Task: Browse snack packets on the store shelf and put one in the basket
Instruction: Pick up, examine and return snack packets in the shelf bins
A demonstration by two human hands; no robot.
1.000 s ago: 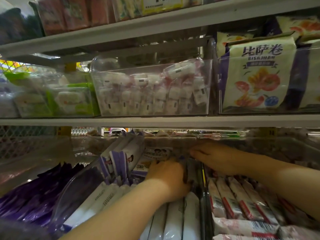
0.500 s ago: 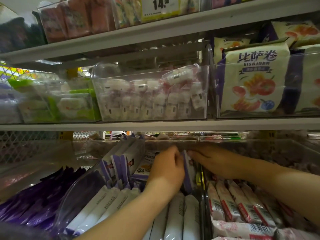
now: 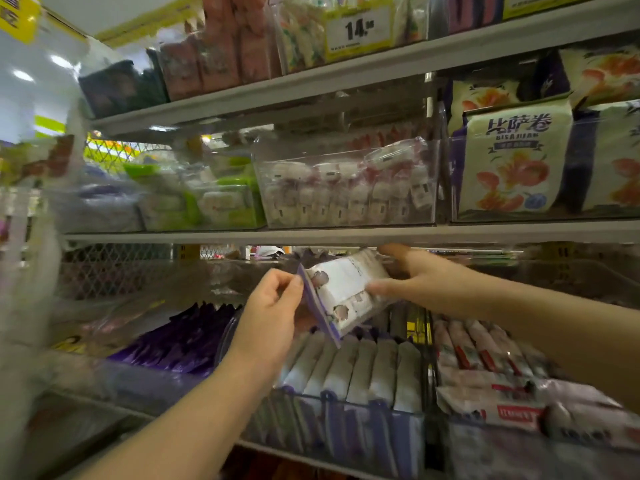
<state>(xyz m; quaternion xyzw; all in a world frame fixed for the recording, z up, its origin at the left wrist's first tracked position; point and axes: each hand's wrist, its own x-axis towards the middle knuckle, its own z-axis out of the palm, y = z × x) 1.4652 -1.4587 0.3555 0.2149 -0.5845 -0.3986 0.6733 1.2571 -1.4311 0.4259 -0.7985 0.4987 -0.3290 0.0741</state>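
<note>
Snack packet (image 3: 343, 292) white, purple edge; big bag (image 3: 512, 161) cream, orange fruit print.

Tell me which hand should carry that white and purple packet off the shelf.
Right, probably. The right hand grips the white and purple packet across its body, while the left hand only pinches its purple edge. No basket is in view.

Head camera faces the store shelf (image 3: 346, 233) closely, angled slightly upward.
</note>
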